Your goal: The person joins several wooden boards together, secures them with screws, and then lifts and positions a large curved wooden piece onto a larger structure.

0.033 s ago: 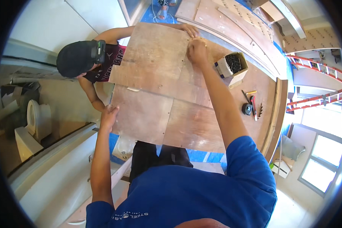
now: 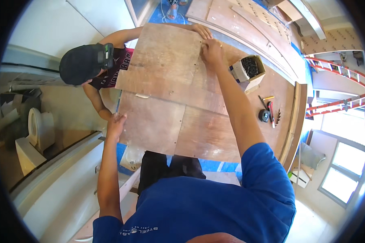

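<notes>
Several plywood pieces (image 2: 166, 52) lie flat on a work surface in front of me. My left hand (image 2: 117, 126) is closed around the left edge of the near plywood sheet (image 2: 152, 121), its thumb on top. My right hand (image 2: 213, 52) reaches to the far side, fingers curled at the far right corner of the upper piece; its fingertips are partly hidden. Across from me, a co-worker in a dark cap (image 2: 82, 64) has one hand (image 2: 201, 31) beside my right hand. The co-worker's other arm (image 2: 98, 106) reaches the left edge close to my left hand, its fingers mostly hidden.
Right of my right forearm stand an open box of dark screws (image 2: 250, 68), a tape measure (image 2: 264, 116), a red utility knife (image 2: 271, 114) and a yellow-tipped tool (image 2: 268, 98). More boards (image 2: 239, 28) lie beyond. Red ladders (image 2: 336, 69) stand right; a toilet (image 2: 40, 129) sits left.
</notes>
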Action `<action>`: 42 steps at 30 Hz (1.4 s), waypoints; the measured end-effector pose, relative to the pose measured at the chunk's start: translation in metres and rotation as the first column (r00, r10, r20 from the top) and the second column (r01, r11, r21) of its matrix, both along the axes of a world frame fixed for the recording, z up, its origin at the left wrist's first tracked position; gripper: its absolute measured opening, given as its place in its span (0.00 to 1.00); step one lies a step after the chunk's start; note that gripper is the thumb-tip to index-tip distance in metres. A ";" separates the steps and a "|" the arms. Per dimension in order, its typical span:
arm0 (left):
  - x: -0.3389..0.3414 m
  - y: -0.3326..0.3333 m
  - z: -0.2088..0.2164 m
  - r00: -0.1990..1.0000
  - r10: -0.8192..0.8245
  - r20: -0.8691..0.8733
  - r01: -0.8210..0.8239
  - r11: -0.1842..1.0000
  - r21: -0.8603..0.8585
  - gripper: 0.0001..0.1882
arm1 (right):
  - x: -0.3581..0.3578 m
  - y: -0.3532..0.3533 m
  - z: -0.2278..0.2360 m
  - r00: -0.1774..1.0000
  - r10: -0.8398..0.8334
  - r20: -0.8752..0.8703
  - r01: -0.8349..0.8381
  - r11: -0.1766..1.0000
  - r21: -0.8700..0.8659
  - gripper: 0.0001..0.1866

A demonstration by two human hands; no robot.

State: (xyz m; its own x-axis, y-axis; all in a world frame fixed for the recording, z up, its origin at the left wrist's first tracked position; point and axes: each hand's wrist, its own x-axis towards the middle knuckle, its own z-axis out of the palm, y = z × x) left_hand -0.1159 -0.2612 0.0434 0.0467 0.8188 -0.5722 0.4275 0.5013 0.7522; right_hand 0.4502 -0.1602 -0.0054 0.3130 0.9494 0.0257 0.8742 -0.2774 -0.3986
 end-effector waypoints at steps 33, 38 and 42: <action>-0.014 0.003 -0.010 0.966 0.257 0.022 -0.253 0.962 -0.098 0.37 | 0.013 0.037 0.029 0.987 -0.116 -0.111 0.121 0.992 0.046 0.36; -0.005 0.004 -0.006 0.967 0.254 -0.003 -0.254 0.966 -0.047 0.33 | 0.000 0.043 0.032 0.967 -0.240 -0.083 0.240 0.971 -0.014 0.31; -0.005 0.004 -0.006 0.958 0.284 0.028 -0.281 0.956 -0.080 0.33 | 0.010 0.049 0.026 0.956 -0.279 -0.088 0.276 0.960 -0.046 0.24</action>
